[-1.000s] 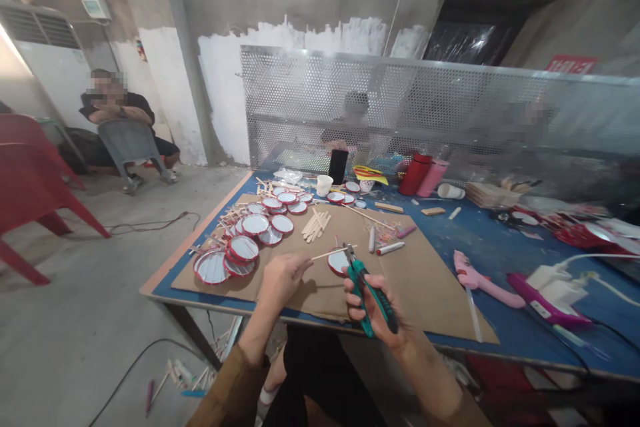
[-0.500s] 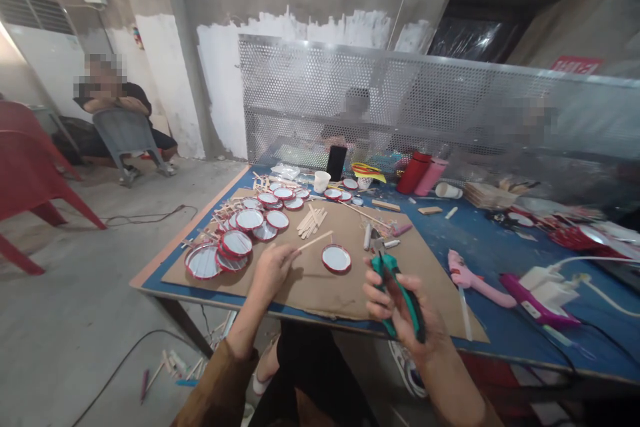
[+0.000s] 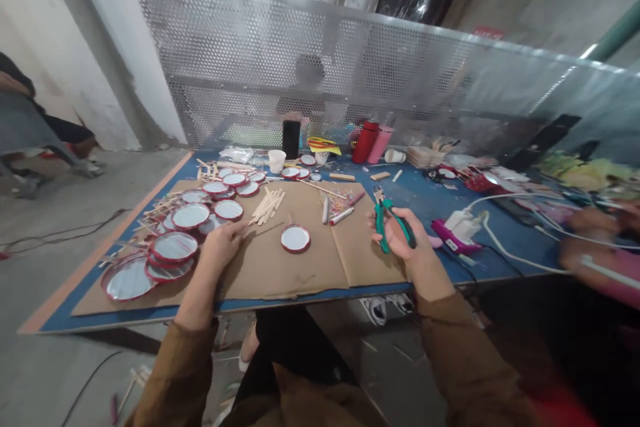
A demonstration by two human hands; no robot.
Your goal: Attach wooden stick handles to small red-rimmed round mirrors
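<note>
My left hand rests on the brown cardboard sheet, fingers closed on what looks like a thin wooden stick pointing right. A red-rimmed round disc lies alone on the cardboard between my hands. My right hand is held above the cardboard's right edge, gripping green-handled pliers with the jaws pointing away from me. To the left of my left hand lies a pile of several similar red-rimmed discs.
Loose flat wooden sticks and marker-like tubes lie on the cardboard. On the blue table are a magenta glue gun, white adapter with cables, red bottle, black phone and white cup. Another person's blurred hand works at right.
The view has swung right and down. My right hand carried the pliers right, away from the lone disc. My left hand lowered onto the cardboard with the stick.
</note>
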